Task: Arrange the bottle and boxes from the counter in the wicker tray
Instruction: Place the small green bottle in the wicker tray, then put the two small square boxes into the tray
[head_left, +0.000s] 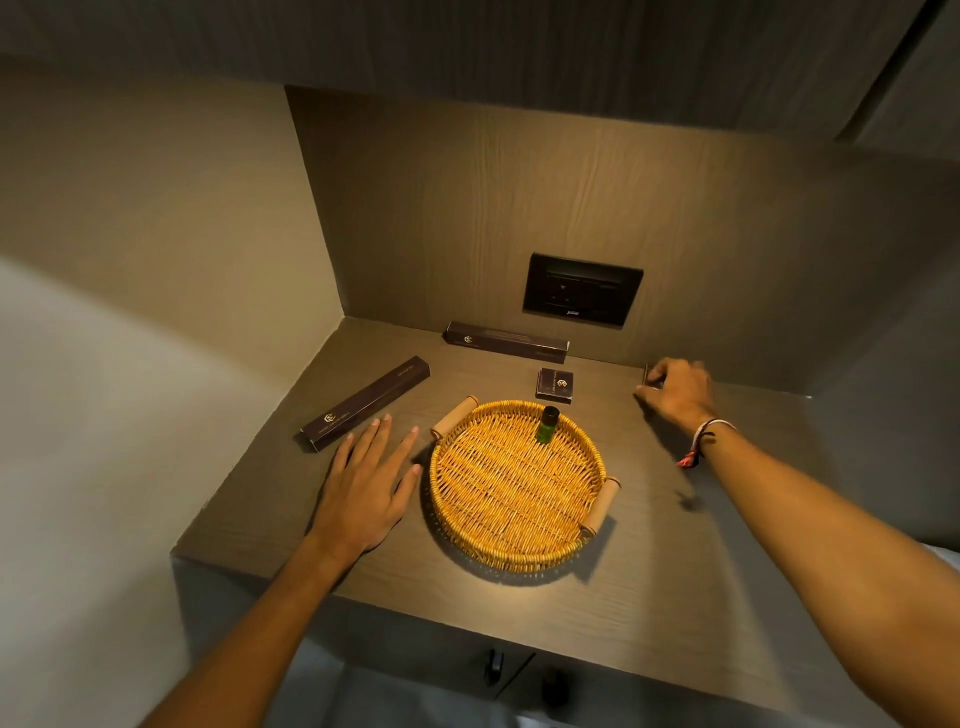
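A round wicker tray (498, 540) with two wooden handles sits mid-counter. A small green bottle (546, 427) with a black cap stands upright inside it near the far rim. One long dark box (366, 402) lies at the left, another long dark box (506, 341) lies along the back wall, and a small square dark box (555, 385) rests just behind the tray. My left hand (366, 480) lies flat and open on the counter beside the tray's left rim. My right hand (675, 391) is at the back right, fingers curled around a small dark object that is mostly hidden.
The wooden counter (649, 597) is boxed in by a back wall and a left side wall. A black switch panel (582, 289) is set into the back wall. Drawer or cabinet knobs (493, 666) show below the front edge.
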